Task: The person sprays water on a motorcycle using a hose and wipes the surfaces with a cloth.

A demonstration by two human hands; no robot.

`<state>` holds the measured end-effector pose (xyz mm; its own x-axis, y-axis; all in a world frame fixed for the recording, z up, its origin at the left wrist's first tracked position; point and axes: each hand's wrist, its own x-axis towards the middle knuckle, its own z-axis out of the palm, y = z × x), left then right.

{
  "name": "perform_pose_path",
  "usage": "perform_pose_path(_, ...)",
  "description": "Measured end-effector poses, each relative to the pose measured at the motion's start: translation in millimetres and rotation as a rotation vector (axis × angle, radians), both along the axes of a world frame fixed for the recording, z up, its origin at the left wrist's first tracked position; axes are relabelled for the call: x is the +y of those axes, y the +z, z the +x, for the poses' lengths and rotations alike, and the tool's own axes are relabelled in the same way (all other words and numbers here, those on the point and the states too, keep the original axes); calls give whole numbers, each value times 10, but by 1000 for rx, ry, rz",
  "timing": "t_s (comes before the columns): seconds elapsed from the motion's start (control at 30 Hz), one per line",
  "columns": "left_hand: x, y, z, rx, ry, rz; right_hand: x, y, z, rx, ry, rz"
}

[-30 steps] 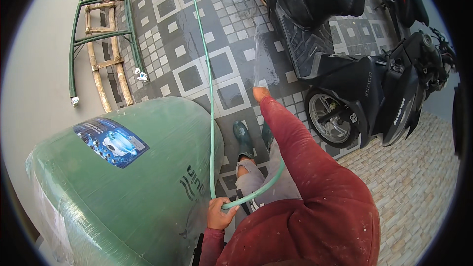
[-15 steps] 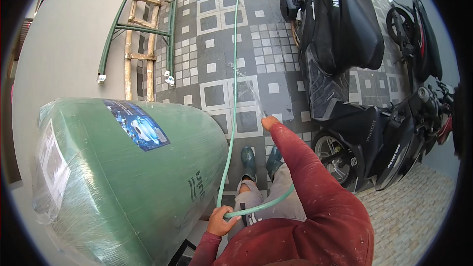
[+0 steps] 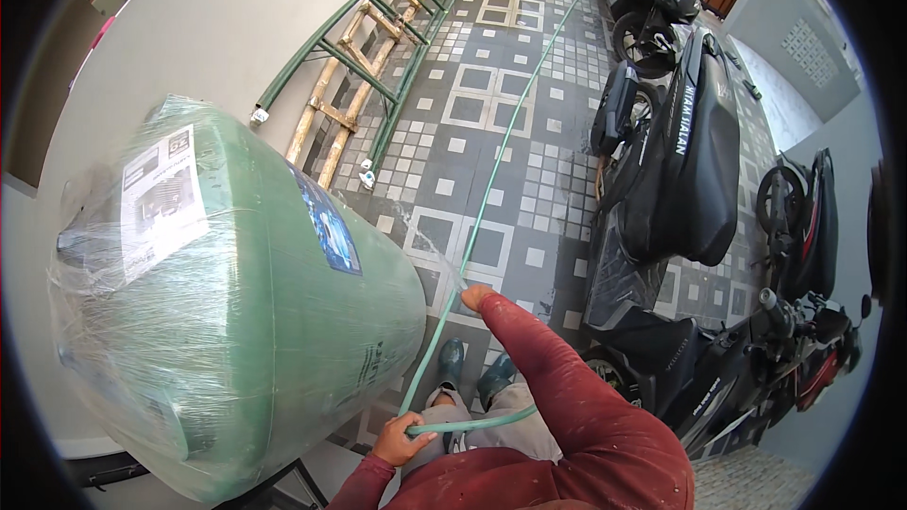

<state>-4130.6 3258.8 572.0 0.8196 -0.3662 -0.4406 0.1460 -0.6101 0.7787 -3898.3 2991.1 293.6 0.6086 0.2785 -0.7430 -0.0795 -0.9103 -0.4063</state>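
Note:
A thin green hose [image 3: 491,191] runs from the far end of the tiled floor toward me. My right hand [image 3: 475,297], arm stretched out in a red sleeve, grips the hose's end, and water sprays from it up and to the left. My left hand [image 3: 400,437] holds a loop of the same hose low by my lap. A big green tank [image 3: 255,312] wrapped in clear plastic lies on its side just left of both hands.
Several dark scooters [image 3: 685,170] are parked along the right. A green metal ladder-like frame [image 3: 364,52] and a bamboo ladder [image 3: 345,104] lie by the pale wall on the left. The floor has grey patterned tiles [image 3: 477,85]. My green boots [image 3: 472,373] stand below.
The view has swung up and to the right, showing more floor and scooters. My right hand stays stretched out on the hose end, and the left keeps its loop.

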Motion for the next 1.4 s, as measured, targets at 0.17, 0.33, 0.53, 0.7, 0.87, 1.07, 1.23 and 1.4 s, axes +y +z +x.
perform_pose_path(0.17,74,-24,-67,-59,38,-42,-125,91,206,-221,63,-9)
perform_pose_path(0.33,220,-63,-114,-14,70,-73,-351,72,37,20,-395,77)
perform_pose_path(0.53,379,-196,11,17,133,-147,-568,286,-145,694,-1612,551)
perform_pose_path(0.7,564,-349,210,29,5,-91,-892,297,-236,790,-2029,833)
perform_pose_path(0.87,644,-361,346,-35,-196,-120,-994,-75,-825,594,-2477,784)
perform_pose_path(1.07,283,-562,585,39,-334,89,-522,-779,-1910,352,-2878,853)
perform_pose_path(1.23,144,-699,668,24,-417,161,-148,-1187,-2888,308,-3262,1120)
perform_pose_path(1.4,-117,-702,572,56,-734,157,-44,-1010,-3810,39,-3558,1284)
